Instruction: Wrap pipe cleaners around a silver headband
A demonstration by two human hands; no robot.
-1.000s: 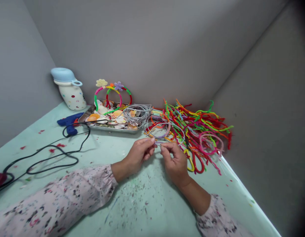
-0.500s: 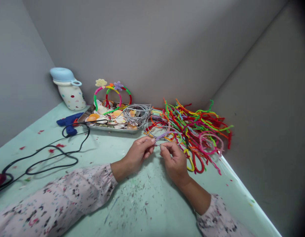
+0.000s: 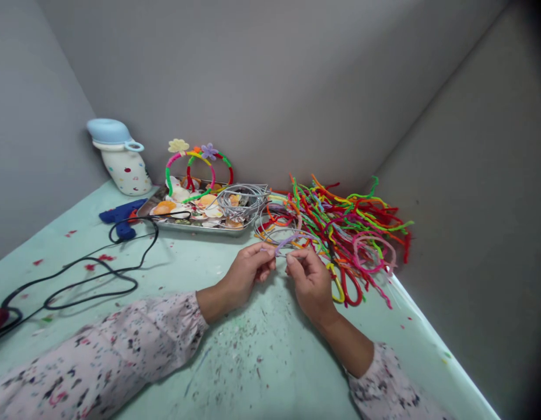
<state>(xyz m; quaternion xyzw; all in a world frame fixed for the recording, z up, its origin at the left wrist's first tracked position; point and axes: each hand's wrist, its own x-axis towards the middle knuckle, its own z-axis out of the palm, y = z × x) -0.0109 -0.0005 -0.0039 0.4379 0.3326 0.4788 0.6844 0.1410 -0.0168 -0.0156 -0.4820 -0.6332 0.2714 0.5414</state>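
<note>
My left hand point(image 3: 248, 269) pinches a thin purple pipe cleaner point(image 3: 287, 240) that curves up and to the right. Just right of it, my right hand point(image 3: 311, 280) has its thumb and index finger pressed together on a thin grey wire point(image 3: 281, 255), which spans the small gap between the hands. Behind my fingers lie loops of grey wire point(image 3: 270, 232). A heap of coloured pipe cleaners point(image 3: 340, 216) spreads beyond my right hand, with the yellow and red handles of scissors point(image 3: 350, 287) beside that hand.
A metal tray point(image 3: 200, 228) holds shells, a wire coil point(image 3: 242, 201) and two flower-topped rings point(image 3: 190, 154). Left of it are a blue glue gun point(image 3: 122, 212), its black cord point(image 3: 117, 272) and a white bottle point(image 3: 127, 169). The table edge point(image 3: 441, 338) runs along the right.
My right hand has shifted slightly right, widening the gap between my fingertips. The purple pipe cleaner's end now sits lower, by my left fingertips.
</note>
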